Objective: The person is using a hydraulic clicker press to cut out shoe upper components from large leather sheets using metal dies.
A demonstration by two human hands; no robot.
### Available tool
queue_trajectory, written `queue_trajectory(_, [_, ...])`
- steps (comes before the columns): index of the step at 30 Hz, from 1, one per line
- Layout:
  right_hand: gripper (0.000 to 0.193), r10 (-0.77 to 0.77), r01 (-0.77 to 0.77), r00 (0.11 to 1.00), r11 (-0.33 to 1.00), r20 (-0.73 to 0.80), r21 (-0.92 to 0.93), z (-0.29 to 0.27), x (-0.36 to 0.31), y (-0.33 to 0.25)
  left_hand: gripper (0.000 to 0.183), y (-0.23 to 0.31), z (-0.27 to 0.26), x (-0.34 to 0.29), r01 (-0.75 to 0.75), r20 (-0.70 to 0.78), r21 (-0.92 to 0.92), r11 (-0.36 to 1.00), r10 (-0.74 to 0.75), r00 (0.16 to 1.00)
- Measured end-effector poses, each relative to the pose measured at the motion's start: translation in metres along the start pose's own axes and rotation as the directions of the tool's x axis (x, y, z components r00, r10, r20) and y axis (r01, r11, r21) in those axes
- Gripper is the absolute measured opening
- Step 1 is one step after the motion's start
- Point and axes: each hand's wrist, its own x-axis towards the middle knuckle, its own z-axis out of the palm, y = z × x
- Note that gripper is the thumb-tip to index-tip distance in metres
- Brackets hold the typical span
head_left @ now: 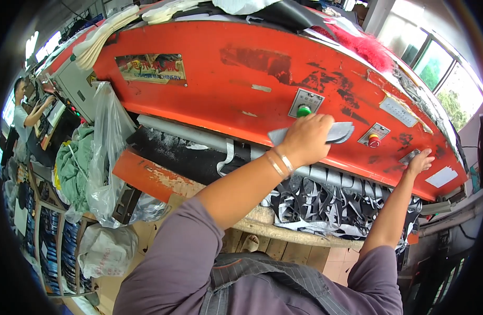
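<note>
My left hand is closed around a few flat grey cut-out pieces with rounded edges, which stick out on both sides of the fist. It is up against the red machine's front, right below a green push button, and its knuckles hide whether it touches the button. Farther right, my right hand reaches a small metal control plate. Its fingers are partly spread with nothing held in them, and they cover the control on that plate. Between the hands sits a red stop button.
Black and white scrap strips hang below the machine's red beam. A clear plastic sheet and green cloth are at the left, above a white sack. Another person works at the far left.
</note>
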Motion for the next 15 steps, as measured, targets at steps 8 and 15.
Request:
queue_trajectory(8, [0.047,-0.146,0.016,0.336,0.989,0.93,0.149,-0.133,-0.266,-0.048,0.036,0.005,-0.06,-0.184,0.48,0.54,0.215,0.85,-0.513,0.667])
queue_trajectory(15, [0.045,-0.452,0.492,-0.308,0.678,0.837,0.547,-0.173,-0.406,-0.104,0.036,0.018,-0.039,-0.24,0.473,0.307,0.279,0.836,-0.544,0.781])
